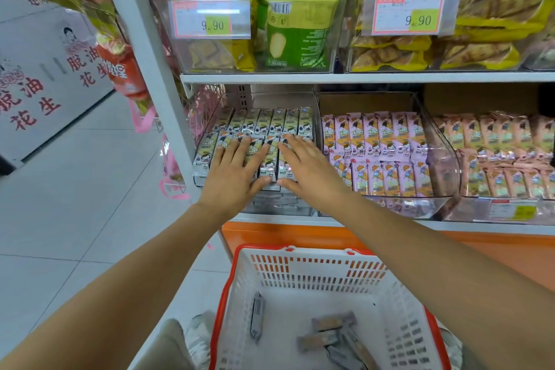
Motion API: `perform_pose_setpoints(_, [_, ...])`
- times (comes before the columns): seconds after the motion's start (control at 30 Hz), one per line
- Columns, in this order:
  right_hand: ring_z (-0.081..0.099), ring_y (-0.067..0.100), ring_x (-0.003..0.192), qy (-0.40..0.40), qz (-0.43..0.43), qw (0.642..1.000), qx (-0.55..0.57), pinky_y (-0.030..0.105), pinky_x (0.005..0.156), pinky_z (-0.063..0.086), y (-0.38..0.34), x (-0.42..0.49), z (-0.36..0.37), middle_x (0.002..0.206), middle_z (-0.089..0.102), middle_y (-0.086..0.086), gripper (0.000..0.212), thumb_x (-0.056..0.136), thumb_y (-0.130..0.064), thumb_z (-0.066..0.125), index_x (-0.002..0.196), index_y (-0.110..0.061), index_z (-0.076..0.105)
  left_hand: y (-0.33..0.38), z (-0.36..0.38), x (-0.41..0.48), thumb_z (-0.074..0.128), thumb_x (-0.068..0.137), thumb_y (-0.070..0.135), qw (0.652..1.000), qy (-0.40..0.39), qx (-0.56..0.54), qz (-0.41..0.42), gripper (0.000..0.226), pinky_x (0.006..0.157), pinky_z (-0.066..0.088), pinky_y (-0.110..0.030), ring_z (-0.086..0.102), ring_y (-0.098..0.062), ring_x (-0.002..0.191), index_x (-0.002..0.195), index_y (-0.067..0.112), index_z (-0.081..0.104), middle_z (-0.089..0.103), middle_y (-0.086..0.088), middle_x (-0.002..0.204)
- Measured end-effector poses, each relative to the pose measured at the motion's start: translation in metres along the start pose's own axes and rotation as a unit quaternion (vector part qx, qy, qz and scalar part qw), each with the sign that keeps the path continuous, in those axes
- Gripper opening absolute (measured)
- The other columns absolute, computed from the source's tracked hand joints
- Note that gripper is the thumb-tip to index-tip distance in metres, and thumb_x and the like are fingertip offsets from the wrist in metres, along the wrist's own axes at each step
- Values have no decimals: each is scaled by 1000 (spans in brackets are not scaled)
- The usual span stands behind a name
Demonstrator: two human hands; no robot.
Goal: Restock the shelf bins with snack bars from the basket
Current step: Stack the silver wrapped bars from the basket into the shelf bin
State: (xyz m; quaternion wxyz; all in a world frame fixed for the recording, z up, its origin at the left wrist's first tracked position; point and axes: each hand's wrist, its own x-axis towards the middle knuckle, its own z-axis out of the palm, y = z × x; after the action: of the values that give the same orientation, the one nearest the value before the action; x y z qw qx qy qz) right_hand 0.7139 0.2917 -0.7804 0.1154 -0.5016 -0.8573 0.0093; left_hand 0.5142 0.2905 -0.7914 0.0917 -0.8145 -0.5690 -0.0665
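Neat rows of grey-green snack bars [264, 125] fill the clear left bin [312, 99] on the lower shelf. My left hand [232, 173] lies flat on the front row, fingers spread and straight. Beside it, my right hand [306, 168] presses on the same row with straight fingers. Neither hand holds a bar. Below, a white basket with a red rim [300, 273] holds several loose grey bars [333, 336] on its bottom.
A bin of pink bars [381, 150] sits to the right, then a bin of peach bars [495, 153]. The upper shelf carries yellow and green snack bags [295, 27] behind price tags [211, 18]. White cartons [36, 78] stand on the tiled floor at left.
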Motion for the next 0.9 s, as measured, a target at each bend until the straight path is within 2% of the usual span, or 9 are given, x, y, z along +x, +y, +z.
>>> perform_pose_setpoints(0.1, [-5,22,150,21,-6,1000,18,36,122,-4,0,-4,0,163,-2,7,77,98,-45,49,156,-17,6,1,-5,-3,9,94,68,999,33,-8,13,78,116,20,-55,24,-36,144,153,20,26,25,-17,157])
perform_pose_setpoints(0.17, [0,20,151,61,-24,997,37,34,122,-2,2,-12,-2,163,4,6,75,97,-44,52,156,-17,14,9,-11,-10,25,97,60,995,95,-15,25,74,117,20,-54,25,-36,143,151,11,29,25,-19,156])
perform_pose_setpoints(0.3, [39,22,134,185,-71,977,77,36,113,25,14,-55,-3,142,48,8,46,94,-26,48,138,-11,50,50,-12,-36,51,90,26,965,237,-64,95,47,97,37,-49,44,-35,117,133,7,48,46,-18,130])
perform_pose_setpoints(0.37, [48,24,119,222,-76,969,78,37,104,33,31,-85,5,124,58,9,35,89,-14,50,122,-8,60,74,0,-49,53,83,17,953,253,-84,144,38,86,37,-43,45,-32,104,120,9,52,48,-15,117])
perform_pose_setpoints(0.43, [50,24,112,215,-49,973,70,39,98,36,48,-120,17,114,60,8,30,86,-10,51,114,-8,63,99,20,-59,51,80,16,955,207,-98,188,32,79,34,-40,45,-30,95,110,8,56,52,-14,109])
perform_pose_setpoints(0.57, [49,25,110,134,68,988,38,37,92,35,80,-188,55,115,58,8,31,86,-15,48,114,-11,61,146,81,-78,47,80,19,962,0,-149,230,26,75,32,-36,51,-28,90,103,14,59,56,-7,103])
perform_pose_setpoints(0.67, [50,36,119,32,170,985,6,45,95,35,100,-222,88,129,53,16,44,82,-19,55,125,-12,56,185,129,-100,54,85,15,945,-170,-162,229,31,90,37,-37,51,-27,109,114,18,64,58,-6,116])
perform_pose_setpoints(0.8, [12,36,146,-133,281,950,22,48,115,20,113,-248,125,159,9,17,64,97,-36,47,153,-17,21,229,177,-126,50,93,21,922,-308,-122,200,39,109,30,-36,36,-27,132,131,19,56,42,-5,144])
perform_pose_setpoints(0.9, [-6,30,150,-163,287,943,44,45,120,15,115,-261,154,162,-11,12,71,99,-37,45,156,-18,8,247,209,-135,46,95,21,898,-367,-71,231,47,117,21,-37,18,-26,144,142,16,45,23,-5,158])
